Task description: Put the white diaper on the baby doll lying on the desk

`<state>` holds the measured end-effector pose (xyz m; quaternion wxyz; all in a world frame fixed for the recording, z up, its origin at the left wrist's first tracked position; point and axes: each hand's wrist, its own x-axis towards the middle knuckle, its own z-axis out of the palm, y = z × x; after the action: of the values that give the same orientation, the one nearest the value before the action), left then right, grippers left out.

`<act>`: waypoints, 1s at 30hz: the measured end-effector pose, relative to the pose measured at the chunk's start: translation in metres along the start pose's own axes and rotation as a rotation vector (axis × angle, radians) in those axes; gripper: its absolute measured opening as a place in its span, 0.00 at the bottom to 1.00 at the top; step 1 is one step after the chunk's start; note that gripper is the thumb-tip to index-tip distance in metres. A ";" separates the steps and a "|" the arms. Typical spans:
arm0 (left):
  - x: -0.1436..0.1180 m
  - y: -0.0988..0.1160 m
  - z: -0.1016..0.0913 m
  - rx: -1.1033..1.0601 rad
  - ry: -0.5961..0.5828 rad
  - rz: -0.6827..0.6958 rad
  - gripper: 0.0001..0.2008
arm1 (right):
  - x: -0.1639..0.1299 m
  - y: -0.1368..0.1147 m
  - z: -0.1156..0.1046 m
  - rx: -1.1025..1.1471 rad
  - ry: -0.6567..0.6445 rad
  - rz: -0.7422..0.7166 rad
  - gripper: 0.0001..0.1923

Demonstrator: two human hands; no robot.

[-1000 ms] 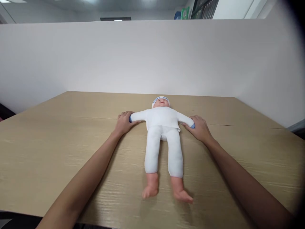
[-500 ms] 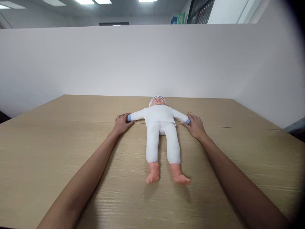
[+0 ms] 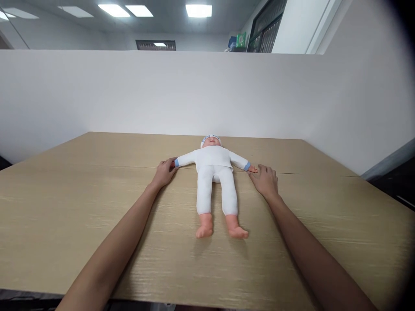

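Where the pale wood-grain bench (image 3: 65,207) runs out to its far edge, a plain white partition (image 3: 129,95) rises behind it, and above that show ceiling light panels (image 3: 198,10) and a dark window frame (image 3: 266,30) toward the right. From the near left edge a bare forearm reaches across to the left hand (image 3: 164,172), which lies on the bench with its fingers (image 3: 171,163) curled loosely round the end of the doll's blue-cuffed arm. Between the hands, about midway across the bench and closer to its far edge, the doll (image 3: 214,181) lies on its back in white clothes and a white cap, arms out, bare feet toward the near edge. Right of it the right hand (image 3: 266,180) rests flat, fingers (image 3: 259,168) together and slack, just touching the doll's other hand. A thin seam (image 3: 324,174) crosses the bench toward its right edge
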<state>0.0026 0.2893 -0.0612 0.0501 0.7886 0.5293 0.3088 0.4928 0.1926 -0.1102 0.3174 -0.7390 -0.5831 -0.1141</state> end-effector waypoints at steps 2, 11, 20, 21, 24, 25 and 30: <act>-0.005 0.002 -0.002 0.010 0.015 -0.008 0.26 | -0.005 -0.001 -0.004 -0.006 0.007 0.021 0.35; -0.031 0.010 -0.010 0.063 0.105 -0.107 0.24 | -0.018 -0.008 -0.016 0.046 -0.024 -0.114 0.27; -0.020 0.003 -0.007 0.076 0.144 -0.171 0.19 | -0.007 0.004 -0.005 0.102 0.004 -0.103 0.26; -0.018 0.002 -0.007 0.077 0.146 -0.179 0.20 | -0.004 0.006 -0.004 0.112 0.009 -0.104 0.26; -0.014 -0.003 -0.007 0.087 0.129 -0.181 0.20 | 0.007 0.012 -0.002 0.145 0.013 -0.128 0.25; -0.013 -0.004 -0.007 0.093 0.119 -0.176 0.19 | 0.010 0.014 -0.001 0.155 0.010 -0.138 0.24; -0.009 -0.007 -0.010 0.122 0.089 -0.154 0.13 | 0.021 0.020 0.001 0.188 -0.001 -0.163 0.20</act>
<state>-0.0111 0.2818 -0.0598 0.0021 0.7326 0.6079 0.3061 0.5170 0.2075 -0.1066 0.3747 -0.6562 -0.6496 -0.0837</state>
